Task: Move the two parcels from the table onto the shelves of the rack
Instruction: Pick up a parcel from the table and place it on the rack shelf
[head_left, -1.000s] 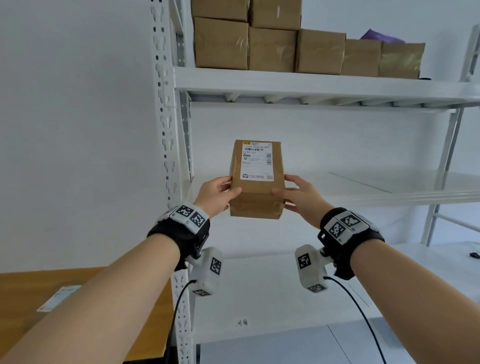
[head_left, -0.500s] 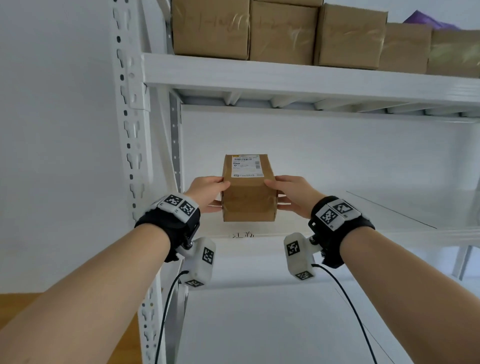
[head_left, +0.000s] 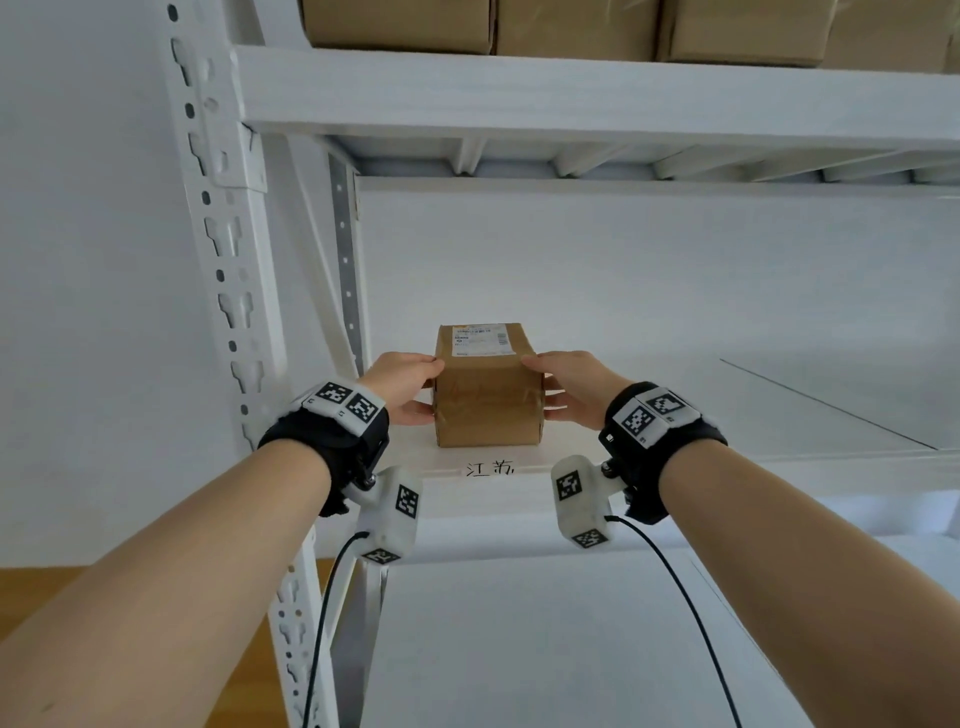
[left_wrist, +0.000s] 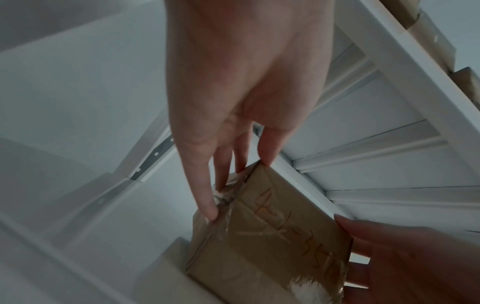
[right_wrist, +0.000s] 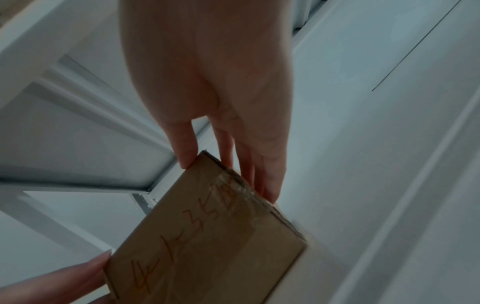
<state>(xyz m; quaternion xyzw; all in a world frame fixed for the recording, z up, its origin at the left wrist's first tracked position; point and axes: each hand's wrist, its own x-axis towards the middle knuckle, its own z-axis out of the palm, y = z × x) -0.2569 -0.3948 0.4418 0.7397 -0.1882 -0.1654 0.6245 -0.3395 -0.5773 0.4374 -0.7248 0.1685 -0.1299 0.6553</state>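
Head view shows the white rack (head_left: 228, 218) with brown boxes (head_left: 571, 26) lined along its top shelf, and 1 parcel (head_left: 488, 400) standing at the front left of the middle shelf (head_left: 779, 436), above a handwritten label (head_left: 489, 469) on the shelf edge. Left hand (head_left: 402, 387) and right hand (head_left: 569, 387) clasp the parcel's 2 sides, thumbs on its top edge and nearly straight fingers (left_wrist: 207, 207) pressed flat against the cardboard. Wrist views show red handwriting (right_wrist: 182, 242) on its near face.

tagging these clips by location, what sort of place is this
Probably a parcel sorting or storage room: a white metal rack, taped cardboard boxes on its upper shelf, and a parcel with a shipping label held between both hands.
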